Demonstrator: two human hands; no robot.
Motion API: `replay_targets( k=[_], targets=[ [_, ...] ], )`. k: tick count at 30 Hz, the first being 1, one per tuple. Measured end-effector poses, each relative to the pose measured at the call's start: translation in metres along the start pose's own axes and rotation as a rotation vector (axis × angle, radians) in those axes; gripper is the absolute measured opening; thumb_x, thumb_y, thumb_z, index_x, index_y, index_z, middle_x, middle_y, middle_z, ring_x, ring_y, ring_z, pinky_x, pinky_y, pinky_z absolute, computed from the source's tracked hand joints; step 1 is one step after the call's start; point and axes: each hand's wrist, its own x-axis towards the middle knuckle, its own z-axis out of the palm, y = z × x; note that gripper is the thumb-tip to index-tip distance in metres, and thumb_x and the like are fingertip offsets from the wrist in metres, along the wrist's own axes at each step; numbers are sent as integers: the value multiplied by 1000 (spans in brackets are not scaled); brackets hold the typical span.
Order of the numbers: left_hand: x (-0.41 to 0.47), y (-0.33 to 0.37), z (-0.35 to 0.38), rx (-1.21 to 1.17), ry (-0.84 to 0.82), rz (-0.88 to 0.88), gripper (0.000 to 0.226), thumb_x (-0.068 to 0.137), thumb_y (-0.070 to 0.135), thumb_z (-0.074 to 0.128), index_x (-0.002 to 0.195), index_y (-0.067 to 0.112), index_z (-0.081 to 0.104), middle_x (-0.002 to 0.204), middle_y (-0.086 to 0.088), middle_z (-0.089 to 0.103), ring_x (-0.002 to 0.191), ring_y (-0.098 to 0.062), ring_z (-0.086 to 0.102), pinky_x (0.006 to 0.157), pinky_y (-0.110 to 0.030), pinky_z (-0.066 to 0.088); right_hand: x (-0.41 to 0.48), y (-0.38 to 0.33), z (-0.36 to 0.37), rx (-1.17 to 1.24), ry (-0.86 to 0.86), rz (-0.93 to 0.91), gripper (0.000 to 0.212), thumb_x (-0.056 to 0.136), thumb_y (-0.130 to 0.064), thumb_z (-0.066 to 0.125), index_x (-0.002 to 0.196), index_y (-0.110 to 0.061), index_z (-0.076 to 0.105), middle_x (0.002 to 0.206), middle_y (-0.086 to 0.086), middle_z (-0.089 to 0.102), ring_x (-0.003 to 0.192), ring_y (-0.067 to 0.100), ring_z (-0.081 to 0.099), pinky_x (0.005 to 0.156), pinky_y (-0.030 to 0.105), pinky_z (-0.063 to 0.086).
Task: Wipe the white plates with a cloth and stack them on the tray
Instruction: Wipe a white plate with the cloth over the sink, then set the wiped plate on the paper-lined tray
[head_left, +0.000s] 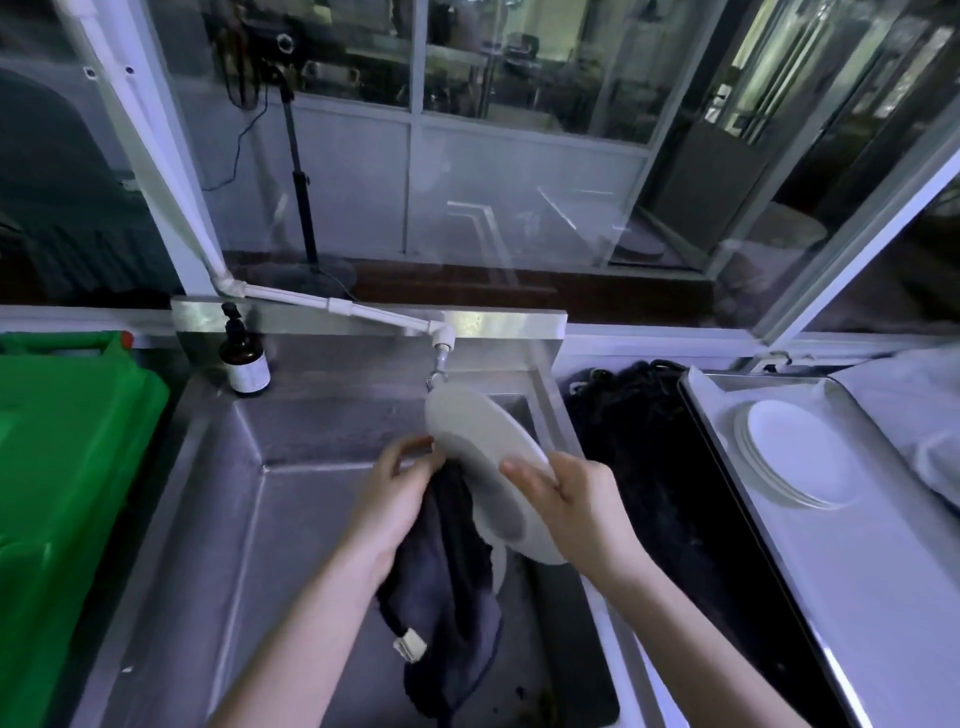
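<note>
Centre of frame: a white plate (483, 457) is held tilted on edge above the stainless steel sink (291, 519), its underside facing the camera. The right hand (566, 499) clamps the plate at its lower right rim, fingers spread across the underside. The left hand (395, 493) is closed on a dark cloth (447, 582), with its fingertips at the plate's left edge. The cloth passes behind the plate and hangs down into the sink basin; a small white label (410, 644) shows on its lower fold. A pale curved strip shows beneath the plate, and what it is cannot be told.

Right of frame: a metal tray (883, 597) lies on the counter. It holds a stack of white plates (795, 452) at its upper end, lying flat; the exact count cannot be read. The rest of the tray's surface shows bare metal. Between the sink and the tray lies a black mat (654, 467), touching the tray's left edge.

Upper centre: a white pipe tap (440, 358) ends just above the plate's top rim. A brown pump bottle (243, 358) stands upright on the sink's upper left corner.

Left of frame: a green plastic bin (67, 441), lid closed, stands beside the sink. Its contents are not visible.
</note>
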Motion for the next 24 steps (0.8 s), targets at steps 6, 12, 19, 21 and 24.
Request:
replay_targets(
  k=[6, 12, 19, 21, 24],
  targets=[
    [4, 7, -22, -177, -188, -158, 47, 79, 57, 67, 98, 17, 79, 106, -9, 75, 100, -21, 72, 92, -36, 53, -29, 10, 3, -438, -98, -348, 31, 90, -24, 69, 115, -7, 75, 95, 1, 78, 83, 16, 74, 69, 20, 54],
    [-8, -4, -12, 57, -226, -179, 15, 74, 29, 76, 64, 19, 76, 72, -12, 74, 71, -27, 71, 68, -33, 56, -43, 34, -11, -708, -181, -593, 29, 87, -15, 77, 115, -6, 74, 123, 5, 72, 111, 21, 70, 81, 32, 62],
    [-7, -19, 7, 28, -160, -179, 19, 77, 25, 74, 77, 6, 72, 70, -11, 70, 72, -26, 66, 70, -34, 49, -50, 48, -45, -328, -281, 53, 86, 73, -48, 83, 148, -36, 43, 143, -35, 36, 133, -25, 22, 105, -3, 17],
    [-5, -21, 12, -1, -163, -171, 18, 82, 25, 71, 79, 7, 72, 68, -8, 69, 66, -21, 65, 68, -32, 46, -55, 60, -61, -240, -78, 213, 76, 77, -48, 79, 145, -43, 45, 135, -39, 40, 123, -27, 33, 98, -3, 28],
    [-2, -24, 19, -11, -191, -163, 21, 84, 29, 71, 76, 10, 73, 67, -7, 71, 64, -19, 67, 69, -33, 47, -58, 82, -76, -113, 292, 378, 48, 87, -34, 75, 134, -32, 62, 124, -29, 61, 116, -10, 56, 101, 15, 46]
  ],
)
